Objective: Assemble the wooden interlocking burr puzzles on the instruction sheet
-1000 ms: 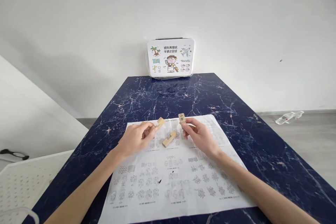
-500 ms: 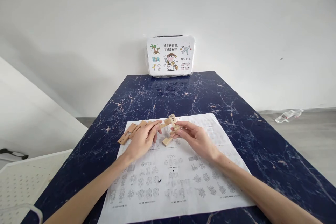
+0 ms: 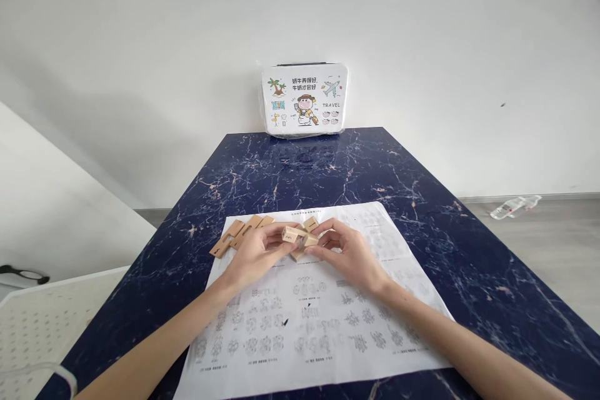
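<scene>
My left hand (image 3: 255, 253) and my right hand (image 3: 349, 251) meet over a white printed instruction sheet (image 3: 309, 319) on a dark blue marbled table (image 3: 422, 200). Both hands pinch a small cluster of notched wooden puzzle pieces (image 3: 300, 237) held together between the fingertips, just above the sheet. One more wooden piece (image 3: 297, 255) lies on the paper under the cluster. Several loose wooden pieces (image 3: 237, 234) lie at the sheet's far left corner, just beyond my left hand.
A white cartoon-printed case (image 3: 304, 100) leans against the wall at the table's far edge. A white perforated surface (image 3: 37, 319) stands low at the left. A plastic bottle (image 3: 513, 206) lies on the floor at the right.
My hands came together: the separate pieces each hand held are now joined into one cluster between them. Loose pieces at the sheet's left corner came into sight as my left hand shifted.
</scene>
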The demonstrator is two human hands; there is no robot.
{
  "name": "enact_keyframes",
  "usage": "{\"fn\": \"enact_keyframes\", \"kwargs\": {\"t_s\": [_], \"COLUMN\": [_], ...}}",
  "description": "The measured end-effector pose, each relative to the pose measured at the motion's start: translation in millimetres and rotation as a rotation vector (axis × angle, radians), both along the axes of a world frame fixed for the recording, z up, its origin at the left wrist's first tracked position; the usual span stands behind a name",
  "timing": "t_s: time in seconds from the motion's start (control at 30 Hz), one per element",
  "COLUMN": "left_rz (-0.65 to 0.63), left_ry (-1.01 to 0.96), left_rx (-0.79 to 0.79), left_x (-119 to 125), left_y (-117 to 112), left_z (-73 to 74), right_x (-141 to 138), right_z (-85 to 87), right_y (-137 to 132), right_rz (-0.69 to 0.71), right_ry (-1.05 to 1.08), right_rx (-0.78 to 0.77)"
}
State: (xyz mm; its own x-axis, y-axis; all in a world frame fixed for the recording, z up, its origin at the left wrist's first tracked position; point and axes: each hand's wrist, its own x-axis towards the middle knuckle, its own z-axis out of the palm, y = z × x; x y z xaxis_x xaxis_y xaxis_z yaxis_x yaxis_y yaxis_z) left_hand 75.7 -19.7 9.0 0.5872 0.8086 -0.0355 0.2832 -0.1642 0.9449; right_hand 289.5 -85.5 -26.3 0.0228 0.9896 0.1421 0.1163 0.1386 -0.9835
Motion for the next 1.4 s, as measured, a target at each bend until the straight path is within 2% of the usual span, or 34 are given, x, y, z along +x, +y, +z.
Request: {"fn": "enact_keyframes", "kwargs": {"t_s": [0.27, 0.5, 0.77, 1.07, 1.4], "left_rz": [-0.001, -0.022, 0.077, 0.178, 0.154], "left_ry": [-0.052, -0.066, -0.07, -0.069, -0.123], "left_rx": [-0.122, -0.156, -0.191, -0.114, -0.168], "left_x": [0, 2, 7, 14, 17], "left_y": [-2, -2, -8, -20, -21], "left_z": [2.2, -5.2, -4.2, -2.1, -6.8], "right_x": [-5, -9, -15, -16, -18], "right_z": [1.4, -1.4, 2.4, 2.4, -3.2], "right_y": [-6, -10, -15, -15, -15], "right_rz": [-0.054, -0.196, -0.3, -0.36, -0.374], "right_ry": [-0.039, -0.219, -0.407, -0.45, -0.538], "right_rx": [0.058, 0.262, 0.378, 0.368, 0.375]}}
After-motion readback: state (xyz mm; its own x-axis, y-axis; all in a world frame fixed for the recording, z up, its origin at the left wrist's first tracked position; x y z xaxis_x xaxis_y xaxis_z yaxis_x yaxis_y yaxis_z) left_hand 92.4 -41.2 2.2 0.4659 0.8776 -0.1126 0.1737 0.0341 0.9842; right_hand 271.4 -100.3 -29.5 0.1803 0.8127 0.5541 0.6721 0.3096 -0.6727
